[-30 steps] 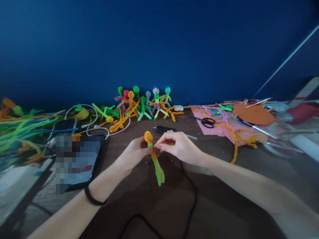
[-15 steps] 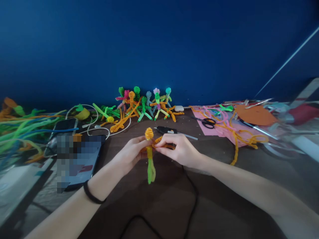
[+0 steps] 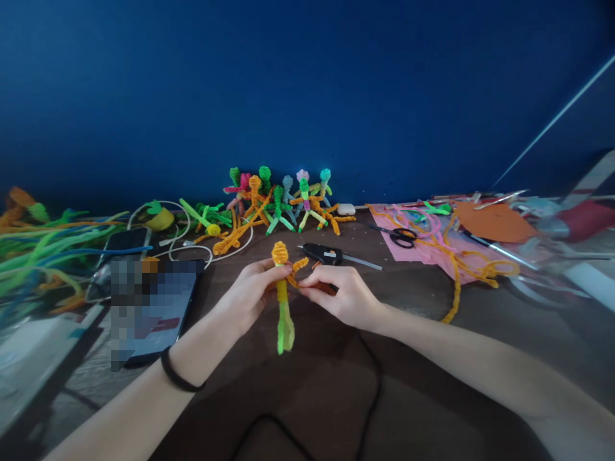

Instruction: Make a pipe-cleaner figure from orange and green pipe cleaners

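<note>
Between my hands is a pipe-cleaner figure with a coiled orange head (image 3: 279, 253), an orange wrapped body and green legs (image 3: 284, 326) hanging down. My left hand (image 3: 252, 285) grips it just below the head, thumb in front, with the other fingertips partly hidden behind. On the right side of the body, my right hand (image 3: 341, 291) pinches an orange pipe-cleaner strand between thumb and forefinger. A short coiled orange arm (image 3: 300, 263) sticks out above that pinch. Behind my right hand a black glue gun (image 3: 323, 253) lies on the dark table.
Several finished figures (image 3: 278, 208) stand against the blue wall. Phones (image 3: 166, 320), a white cable and green pipe cleaners (image 3: 43, 246) lie left. Black scissors (image 3: 402, 237), pink sheets (image 3: 401, 251) and orange strands are on the right. A black cord (image 3: 375, 384) crosses the front.
The figure has shifted slightly left and turned, with its legs now closer together. Its coiled orange arm shows more clearly, and a small gap has opened between the body and my right fingertips.
</note>
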{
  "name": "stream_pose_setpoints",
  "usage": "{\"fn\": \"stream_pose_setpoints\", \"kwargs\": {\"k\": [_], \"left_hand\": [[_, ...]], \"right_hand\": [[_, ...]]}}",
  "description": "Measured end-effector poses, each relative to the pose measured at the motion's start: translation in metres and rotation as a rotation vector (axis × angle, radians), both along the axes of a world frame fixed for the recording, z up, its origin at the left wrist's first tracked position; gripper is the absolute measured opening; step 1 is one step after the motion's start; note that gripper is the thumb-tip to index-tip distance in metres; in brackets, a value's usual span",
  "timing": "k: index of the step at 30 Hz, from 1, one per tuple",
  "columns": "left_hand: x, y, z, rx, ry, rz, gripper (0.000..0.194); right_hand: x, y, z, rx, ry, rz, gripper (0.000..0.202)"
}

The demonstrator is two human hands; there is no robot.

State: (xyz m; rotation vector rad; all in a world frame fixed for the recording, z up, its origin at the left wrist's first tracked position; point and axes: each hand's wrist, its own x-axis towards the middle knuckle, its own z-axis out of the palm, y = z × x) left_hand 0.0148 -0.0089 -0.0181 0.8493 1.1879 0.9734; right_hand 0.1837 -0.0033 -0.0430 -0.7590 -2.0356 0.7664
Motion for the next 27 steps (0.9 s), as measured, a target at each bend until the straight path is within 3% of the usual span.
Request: {"fn": "stream_pose_setpoints", "kwargs": {"k": [5,10,20,27], "left_hand": [[-0.002,0.001,0.0,0.014,0.006,0.007,0.014],[0.001,-0.003,0.001,0.013,-0.036,-0.052,0.006],[0.004,-0.01,0.008,-0.036,0.024,-0.191,0.009],[0.005,-0.01,0.002,0.01,0.09,-0.235,0.02]], "right_hand": [[-0.001,0.007,-0.004,-0.397,0.043,0.017,0.012],[-0.004,0.007,-0.012,-0.586,0.073,0.112,0.012],[0.001,0.011,-0.003,-0.592,0.057,0.048,0.01],[0.003,0.01,0.004,-0.503,0.054,-0.004,0.008]]}}
